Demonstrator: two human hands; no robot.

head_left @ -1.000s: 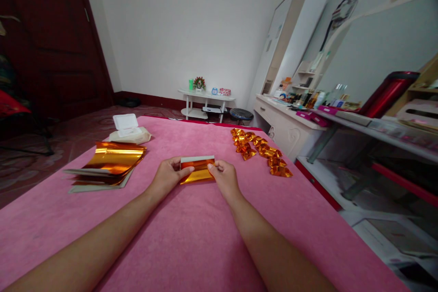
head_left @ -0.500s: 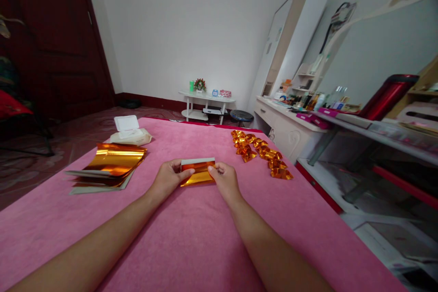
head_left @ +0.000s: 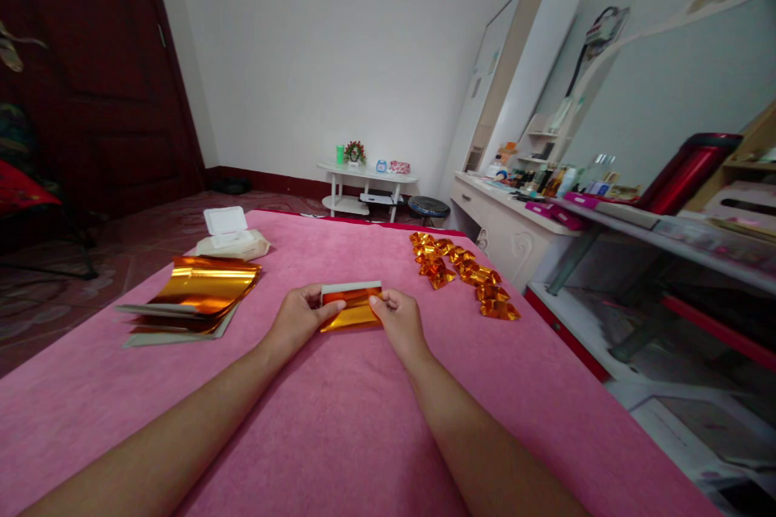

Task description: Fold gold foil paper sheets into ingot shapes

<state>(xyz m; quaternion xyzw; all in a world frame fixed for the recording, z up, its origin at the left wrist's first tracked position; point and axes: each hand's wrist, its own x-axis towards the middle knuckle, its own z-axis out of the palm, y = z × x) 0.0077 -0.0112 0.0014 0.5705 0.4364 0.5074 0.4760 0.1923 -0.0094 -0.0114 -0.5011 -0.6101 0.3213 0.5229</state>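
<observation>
A sheet of gold foil paper [head_left: 352,313] with a pale grey backing is held just above the pink cloth, its far edge folded over so that a grey strip shows. My left hand [head_left: 301,317] pinches its left side, thumb on top. On the right side my right hand [head_left: 399,318] grips it the same way, thumb pressed on the gold face. The fingers beneath the sheet are hidden. To the left lies a loose stack of gold foil paper [head_left: 203,291], curled and grey underneath. Several folded gold foil pieces [head_left: 457,265] sit in rows on the right.
Pink cloth [head_left: 339,436] covers the surface under my hands. A wipes pack [head_left: 234,243] with its white lid raised lies at the far left edge. A dressing table [head_left: 515,218] with bottles stands at the right, and a low white table [head_left: 367,173] by the wall.
Both hands keep the same hold on the gold foil paper. The whole view has shifted very slightly; nothing else visibly differs.
</observation>
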